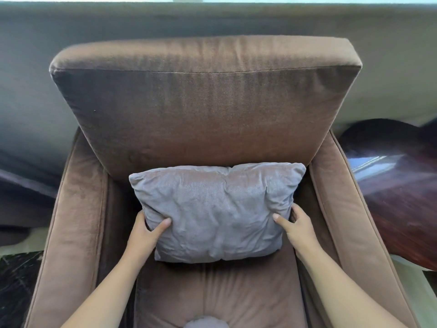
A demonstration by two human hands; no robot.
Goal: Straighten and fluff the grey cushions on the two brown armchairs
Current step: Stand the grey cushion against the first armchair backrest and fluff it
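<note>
While gripped: cushion [216, 209] between both hands, long axis left-right, tilted.
Left hand [144, 233]: pinching left edge.
Right hand [295, 228]: pinching right edge.
Nearer: neither.

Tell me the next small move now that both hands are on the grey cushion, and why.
Probably press inward and give a short shake to plump it. The left hand and right hand already grip opposite side edges of the grey cushion, which looks creased, dented along its top edge and tilted against the brown armchair backrest. Then set it level and centred.
</note>
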